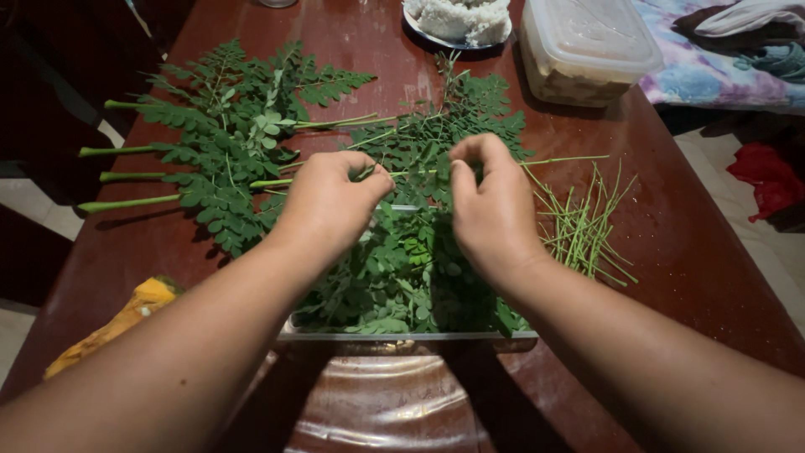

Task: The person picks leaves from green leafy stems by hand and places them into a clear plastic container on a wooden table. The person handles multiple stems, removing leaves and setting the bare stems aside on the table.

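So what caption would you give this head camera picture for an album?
Left hand and right hand pinch a leafy sprig over a tray of picked leaves.

A home dining spot, reddish wooden table [688,252], covered food container [587,50], plate [457,38], tie-dye cloth [713,75]

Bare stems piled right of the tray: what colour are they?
Light green bare stems, seen in the head view.

On the bench [688,252], a tray [402,335] of stripped leaves [402,277] sits at the near centre, with whole leafy branches [226,143] to its left and bare stems [583,222] to its right. Both hands, left hand [327,205] and right hand [490,210], meet above the tray on one sprig [419,168]. Behind lie a plate [457,25] and, to its right, a lidded container [587,50]; a cloth [117,323] lies at the near left edge.
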